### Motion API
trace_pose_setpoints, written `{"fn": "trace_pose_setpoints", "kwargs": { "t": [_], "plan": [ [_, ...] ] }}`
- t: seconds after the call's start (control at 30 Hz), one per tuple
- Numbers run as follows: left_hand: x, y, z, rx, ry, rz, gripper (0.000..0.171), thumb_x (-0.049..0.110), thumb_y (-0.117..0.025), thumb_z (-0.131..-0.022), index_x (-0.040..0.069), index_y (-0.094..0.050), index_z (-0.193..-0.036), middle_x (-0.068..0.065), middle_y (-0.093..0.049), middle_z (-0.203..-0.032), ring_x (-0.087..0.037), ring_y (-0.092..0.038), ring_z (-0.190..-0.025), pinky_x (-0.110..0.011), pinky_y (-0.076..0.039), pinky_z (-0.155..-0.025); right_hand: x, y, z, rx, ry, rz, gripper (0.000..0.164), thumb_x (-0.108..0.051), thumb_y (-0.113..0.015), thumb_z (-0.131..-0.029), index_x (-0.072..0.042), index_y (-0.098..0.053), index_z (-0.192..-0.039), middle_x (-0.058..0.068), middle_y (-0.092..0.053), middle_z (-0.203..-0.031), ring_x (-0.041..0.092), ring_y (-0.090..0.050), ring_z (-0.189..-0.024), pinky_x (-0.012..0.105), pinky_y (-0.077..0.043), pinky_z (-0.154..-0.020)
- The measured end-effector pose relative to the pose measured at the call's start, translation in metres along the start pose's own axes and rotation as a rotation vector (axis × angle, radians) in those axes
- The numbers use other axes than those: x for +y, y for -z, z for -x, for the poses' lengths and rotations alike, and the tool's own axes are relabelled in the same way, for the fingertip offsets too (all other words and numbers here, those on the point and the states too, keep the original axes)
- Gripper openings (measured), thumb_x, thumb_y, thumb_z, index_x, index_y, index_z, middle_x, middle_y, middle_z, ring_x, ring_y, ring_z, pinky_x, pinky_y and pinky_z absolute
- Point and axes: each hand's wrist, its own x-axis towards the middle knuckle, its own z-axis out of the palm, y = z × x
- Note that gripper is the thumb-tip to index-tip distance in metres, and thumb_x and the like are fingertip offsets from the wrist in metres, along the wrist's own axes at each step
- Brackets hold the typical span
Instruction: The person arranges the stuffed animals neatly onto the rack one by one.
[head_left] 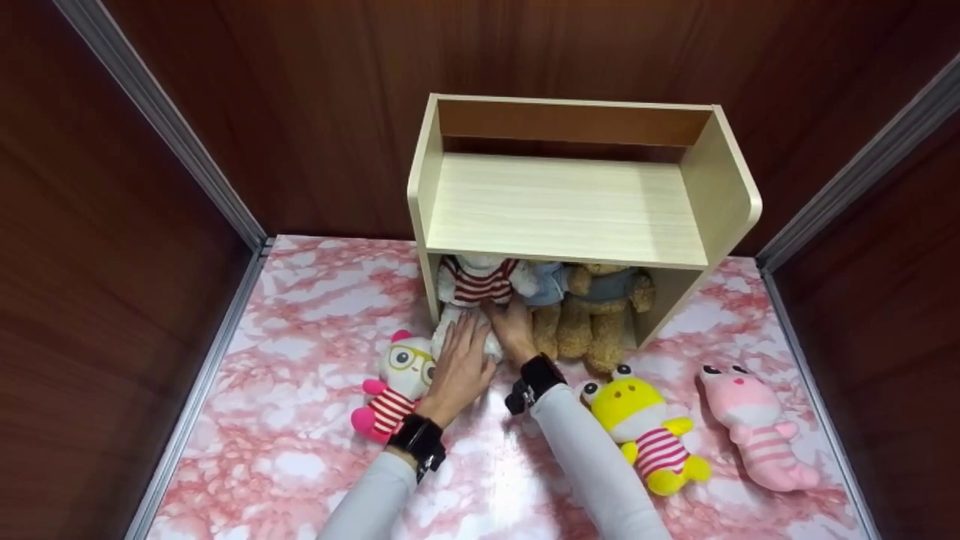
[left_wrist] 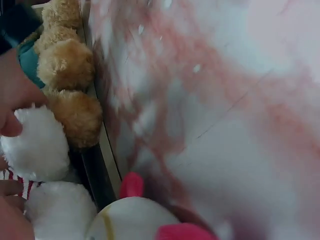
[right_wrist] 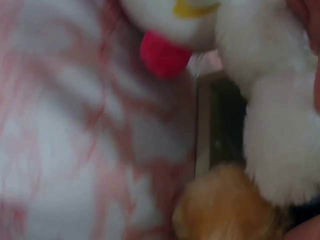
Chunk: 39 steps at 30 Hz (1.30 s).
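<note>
A white plush toy [head_left: 480, 288] in a red-and-white striped top sits in the lower compartment of a small wooden shelf [head_left: 566, 202], at its left end. Its fluffy legs [left_wrist: 37, 142] stick out toward the front. My left hand [head_left: 459, 367] lies over one leg, fingers reaching forward and pressing on it. Against the other leg, on its right side, my right hand [head_left: 512, 330] touches the toy, its fingertips partly hidden beside the striped top. Two brown teddy bears, one in a light blue top [head_left: 546, 285] and one in a grey-blue top [head_left: 607, 289], sit to the right of it.
A panda toy with yellow glasses [head_left: 405, 367] lies close left of my left hand. Right of my right forearm lie a yellow frog toy [head_left: 637, 420] and a pink plush toy [head_left: 754, 431]. Dark wooden walls [head_left: 315, 112] enclose the pink marbled surface [head_left: 285, 450].
</note>
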Motion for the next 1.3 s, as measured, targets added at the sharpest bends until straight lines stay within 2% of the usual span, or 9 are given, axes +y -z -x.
{"fn": "trace_pose_setpoints", "kwargs": {
  "t": [0.2, 0.33, 0.43, 0.57, 0.67, 0.77, 0.9, 1.13, 1.3],
  "plan": [
    [-0.001, -0.006, -0.017, -0.185, 0.060, -0.100, 0.102, 0.036, -0.083, -0.078, 0.000, -0.033, -0.159, -0.025, -0.026, -0.166, -0.045, -0.024, -0.152, -0.059, -0.024, -0.122, 0.006, 0.022, 0.006, -0.105, 0.104, 0.223, 0.056, -0.029, -0.052, -0.105, 0.002, -0.046, -0.151, 0.027, -0.058, -0.142, 0.043, -0.055, -0.131, 0.049, -0.044, -0.111],
    [-0.009, -0.010, -0.019, -0.174, 0.060, -0.131, 0.106, 0.025, -0.094, -0.069, 0.003, -0.039, -0.157, -0.024, -0.026, -0.166, -0.045, -0.026, -0.152, -0.061, -0.030, -0.118, 0.009, 0.037, 0.016, -0.076, 0.355, 0.530, 0.039, -0.013, -0.058, -0.102, 0.003, -0.058, -0.137, 0.029, -0.069, -0.114, 0.048, -0.066, -0.105, 0.058, -0.054, -0.089],
    [-0.016, -0.012, -0.019, -0.141, 0.060, -0.141, 0.103, 0.012, -0.094, -0.066, 0.003, -0.043, -0.154, -0.022, -0.029, -0.166, -0.044, -0.029, -0.151, -0.061, -0.035, -0.116, 0.014, 0.046, 0.023, -0.064, 0.569, 0.731, 0.030, -0.007, -0.066, -0.097, 0.002, -0.065, -0.126, 0.024, -0.071, -0.109, 0.045, -0.066, -0.104, 0.059, -0.054, -0.089],
    [-0.024, -0.017, -0.018, -0.104, 0.076, -0.071, 0.096, 0.003, -0.091, -0.066, -0.002, -0.046, -0.151, -0.022, -0.029, -0.166, -0.045, -0.029, -0.150, -0.063, -0.036, -0.114, 0.023, 0.055, 0.031, -0.163, 0.700, 0.885, 0.055, -0.018, -0.082, -0.085, -0.001, -0.063, -0.134, 0.022, -0.064, -0.132, 0.047, -0.056, -0.124, 0.065, -0.047, -0.101],
    [-0.027, -0.020, -0.017, -0.085, 0.092, -0.018, 0.090, 0.002, -0.090, -0.068, -0.004, -0.048, -0.148, -0.023, -0.030, -0.165, -0.047, -0.029, -0.149, -0.064, -0.036, -0.113, 0.030, 0.053, 0.035, -0.187, 0.720, 0.932, 0.078, -0.026, -0.092, -0.075, -0.004, -0.058, -0.142, 0.023, -0.057, -0.142, 0.049, -0.052, -0.130, 0.067, -0.047, -0.100],
    [-0.026, -0.022, -0.017, -0.094, 0.112, 0.006, 0.082, 0.005, -0.089, -0.073, -0.005, -0.051, -0.145, -0.023, -0.032, -0.164, -0.048, -0.031, -0.148, -0.065, -0.037, -0.113, 0.040, 0.047, 0.036, -0.115, 0.734, 0.921, 0.076, -0.022, -0.092, -0.074, -0.003, -0.058, -0.140, 0.025, -0.058, -0.139, 0.050, -0.055, -0.126, 0.063, -0.055, -0.088],
    [-0.024, -0.025, -0.021, -0.106, 0.159, 0.033, 0.066, 0.016, -0.083, -0.085, -0.005, -0.055, -0.141, -0.022, -0.037, -0.162, -0.047, -0.034, -0.147, -0.062, -0.038, -0.113, 0.051, 0.042, 0.036, -0.019, 0.722, 0.841, 0.064, -0.002, -0.085, -0.074, 0.001, -0.061, -0.133, 0.026, -0.061, -0.133, 0.050, -0.060, -0.117, 0.056, -0.059, -0.077],
    [-0.022, -0.030, -0.028, -0.078, 0.218, 0.050, 0.069, 0.029, -0.074, -0.093, -0.009, -0.050, -0.145, -0.024, -0.045, -0.156, -0.046, -0.041, -0.143, -0.059, -0.039, -0.113, 0.056, 0.055, 0.035, 0.036, 0.520, 0.564, 0.048, 0.005, -0.069, -0.088, 0.001, -0.057, -0.134, 0.027, -0.068, -0.088, 0.046, -0.067, -0.068, 0.057, -0.057, -0.059],
    [-0.023, -0.032, -0.031, -0.065, 0.242, 0.070, 0.076, 0.027, -0.076, -0.091, -0.010, -0.044, -0.149, -0.027, -0.045, -0.154, -0.049, -0.042, -0.141, -0.060, -0.038, -0.112, 0.054, 0.067, 0.033, -0.012, 0.356, 0.398, 0.044, -0.001, -0.058, -0.097, 0.001, -0.054, -0.141, 0.033, -0.069, -0.093, 0.048, -0.070, -0.084, 0.059, -0.058, -0.074]
  ]
}}
